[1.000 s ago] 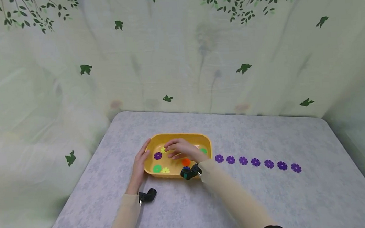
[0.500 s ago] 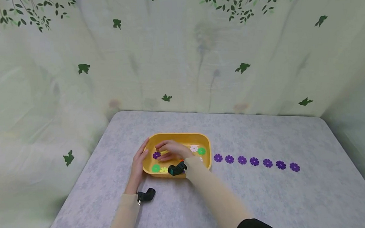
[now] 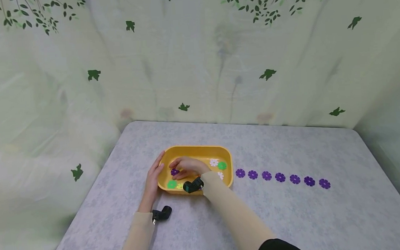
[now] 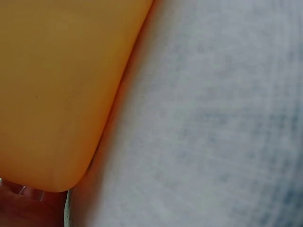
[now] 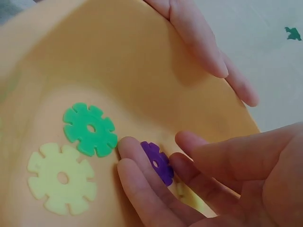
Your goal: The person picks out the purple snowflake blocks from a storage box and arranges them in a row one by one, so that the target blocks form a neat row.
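My left hand (image 3: 152, 180) holds the left end of a yellow tray (image 3: 201, 147), its thumb over the rim and fingers along the outside. In the left wrist view the tray's wall (image 4: 57, 94) hides most of that hand. My right hand (image 3: 188, 166) reaches down inside the tray at its left part. Its fingertips pinch a purple notched disc (image 5: 157, 163), which stands tilted between them in the right wrist view. Beside them lie a green notched disc (image 5: 90, 128) and a pale yellow one. White discs (image 3: 214, 162) and another green disc (image 3: 221, 165) lie at the tray's right.
Several purple notched discs (image 3: 280, 177) lie in a row on the grey table (image 3: 327, 220), running right from the tray. A pale cloth backdrop (image 3: 197, 64) with leaf prints hangs behind the table's far edge.
My right hand has moved left within the tray to the purple disc and taken it between the fingertips, tilting it. White discs have come into sight. The left hand keeps its place.
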Available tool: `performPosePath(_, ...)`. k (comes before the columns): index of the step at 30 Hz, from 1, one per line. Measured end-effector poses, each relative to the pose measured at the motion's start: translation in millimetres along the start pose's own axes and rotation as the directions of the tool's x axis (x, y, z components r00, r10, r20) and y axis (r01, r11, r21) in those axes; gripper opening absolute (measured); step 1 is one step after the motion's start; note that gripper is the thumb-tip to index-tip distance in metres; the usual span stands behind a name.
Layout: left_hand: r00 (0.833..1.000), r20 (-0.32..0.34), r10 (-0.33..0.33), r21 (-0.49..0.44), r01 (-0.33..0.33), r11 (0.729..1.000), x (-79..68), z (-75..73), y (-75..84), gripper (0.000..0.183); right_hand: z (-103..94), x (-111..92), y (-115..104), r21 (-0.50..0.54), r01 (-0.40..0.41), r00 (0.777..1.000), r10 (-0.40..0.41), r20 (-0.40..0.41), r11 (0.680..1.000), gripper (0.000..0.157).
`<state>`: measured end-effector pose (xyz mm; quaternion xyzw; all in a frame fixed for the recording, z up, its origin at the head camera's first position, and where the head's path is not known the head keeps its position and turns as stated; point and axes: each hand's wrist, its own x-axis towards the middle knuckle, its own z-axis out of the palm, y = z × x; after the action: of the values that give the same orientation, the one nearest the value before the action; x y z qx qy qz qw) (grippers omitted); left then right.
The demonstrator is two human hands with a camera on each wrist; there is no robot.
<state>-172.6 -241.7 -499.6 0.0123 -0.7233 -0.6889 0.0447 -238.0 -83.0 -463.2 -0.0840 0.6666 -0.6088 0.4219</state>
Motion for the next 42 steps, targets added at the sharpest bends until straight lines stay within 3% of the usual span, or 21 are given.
performPosePath(9, 1.000, -0.004, -0.001, -0.019, 0.001, 1.000, -0.2, 3.1, 2.0, 0.044, 3.9, -3, -2, -0.110, 0.025, 1.000, -0.026, -0.015, 0.994, 0.035)
performPosePath(17, 0.999, 0.034, 0.001, -0.056, 0.001, 0.998, -8.4, 11.2, 26.3, 0.045, 1.9, -7, 0, -0.186, 0.043, 0.996, -0.057, -0.070, 0.982, 0.021)
performPosePath(22, 0.999, 0.034, -0.016, -0.058, 0.018, 0.998, -8.8, 13.6, 29.3, 0.045, -4.4, -11, -1, -0.223, 0.093, 0.983, -0.125, -0.135, 0.970, 0.017)
performPosePath(30, 1.000, 0.000, 0.013, -0.066, -0.013, 0.998, 1.6, 6.9, -0.7, 0.044, -32.5, -33, -12, -0.227, 0.178, 0.968, -0.212, -0.135, 0.957, 0.017)
performPosePath(37, 1.000, -0.004, 0.020, -0.090, -0.021, 0.996, 0.3, 3.4, -0.5, 0.044, -63.3, -64, -19, -0.196, 0.250, 0.952, -0.277, -0.127, 0.948, 0.017)
performPosePath(42, 1.000, -0.009, 0.018, -0.092, -0.018, 0.996, -1.3, 2.3, -0.5, 0.044, -90.7, -88, -13, -0.169, 0.252, 0.950, -0.277, -0.145, 0.953, 0.018)
